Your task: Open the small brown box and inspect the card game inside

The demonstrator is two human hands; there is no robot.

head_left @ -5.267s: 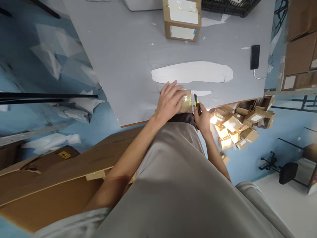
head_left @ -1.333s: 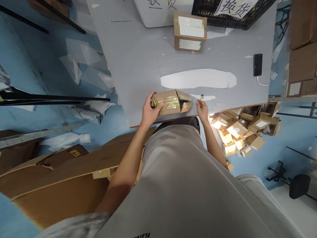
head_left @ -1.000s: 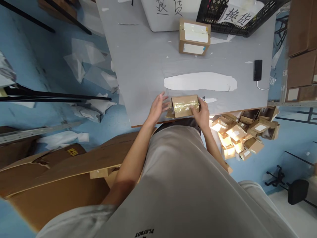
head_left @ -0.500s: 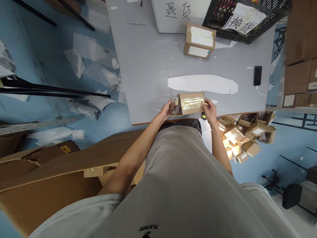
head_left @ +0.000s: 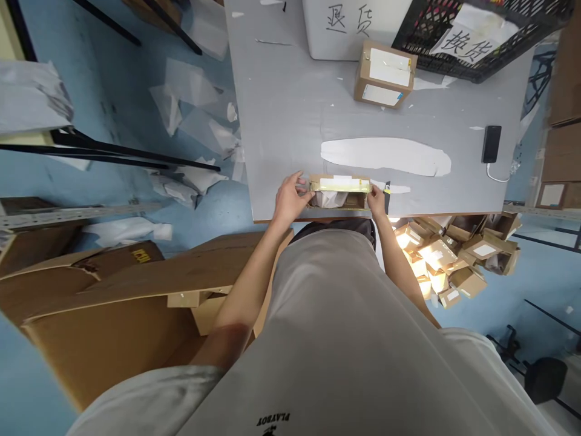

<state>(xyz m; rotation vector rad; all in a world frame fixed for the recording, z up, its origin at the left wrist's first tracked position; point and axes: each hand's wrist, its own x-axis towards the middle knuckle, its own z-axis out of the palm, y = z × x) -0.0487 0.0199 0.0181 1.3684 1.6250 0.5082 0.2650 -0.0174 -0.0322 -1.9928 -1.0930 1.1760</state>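
A small brown cardboard box (head_left: 341, 183) stands at the table's front edge, with a white label and shiny tape on its upper side. Its side towards me is open, and something white and crumpled (head_left: 330, 198) shows inside. The thumb and fingers of my left hand (head_left: 290, 197) grip the box's left end, some fingertips raised. At the right end, my right hand (head_left: 376, 201) pinches the edge of the box. A black and yellow tool (head_left: 387, 195), perhaps a box cutter, lies right beside my right hand and is partly hidden.
On the grey table (head_left: 281, 121) are a long white strip (head_left: 385, 155), a taped carton (head_left: 385, 74), a white bin (head_left: 354, 30), a black crate (head_left: 476, 42) and a phone (head_left: 491, 144). Opened cartons (head_left: 454, 254) are heaped at lower right; a big carton (head_left: 127, 339) stands at lower left.
The box has turned so its taped face no longer faces up and its open side shows. My left hand has shifted its hold at the left end. The whole view has swung slightly.
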